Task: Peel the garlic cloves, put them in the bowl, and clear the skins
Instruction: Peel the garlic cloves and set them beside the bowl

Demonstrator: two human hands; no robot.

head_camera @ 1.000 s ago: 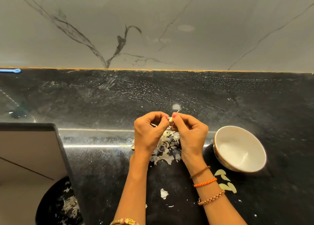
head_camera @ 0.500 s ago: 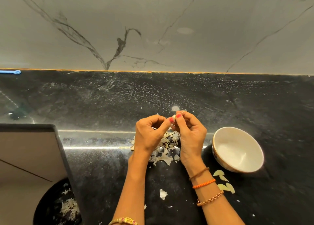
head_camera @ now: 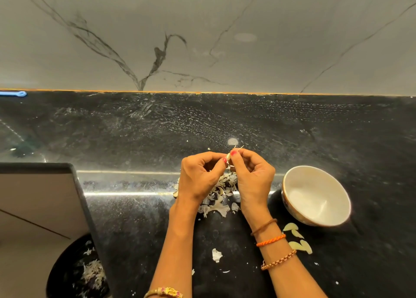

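Counter [head_camera: 292,128]: black polished stone, speckled, glossy enough to throw a bright strip of light across its middle; dusted with white flecks. Wall behind is pale, grey-veined marble-look slab. Bin [head_camera: 76,273] at lower left, below the counter edge: dark, round, with shredded white skins already inside, so some clearing looks done. Bowl [head_camera: 315,196] at right: white glazed ceramic, smooth, rounded, tilted toward the camera; no cloves visible inside it, so none appear banked yet. Skins [head_camera: 219,194] in a heap under and between the hands: thin, papery, curled, whitish with purple-grey tints; stray flakes lie nearer the camera. Peeled cloves [head_camera: 297,239], four or so, pale yellow, crescent-shaped, smooth, lie on the counter just beside the bowl, not in it. Left hand [head_camera: 198,176] and right hand [head_camera: 254,174] are raised above the heap, fingers curled, both pinching one small clove [head_camera: 228,156] at the tips between thumb and forefinger; a wisp of skin sticks up from it. Judgement: mid-task. Peeling is underway on this clove; left to do are moving the cloves into the bowl and sweeping the heap away.
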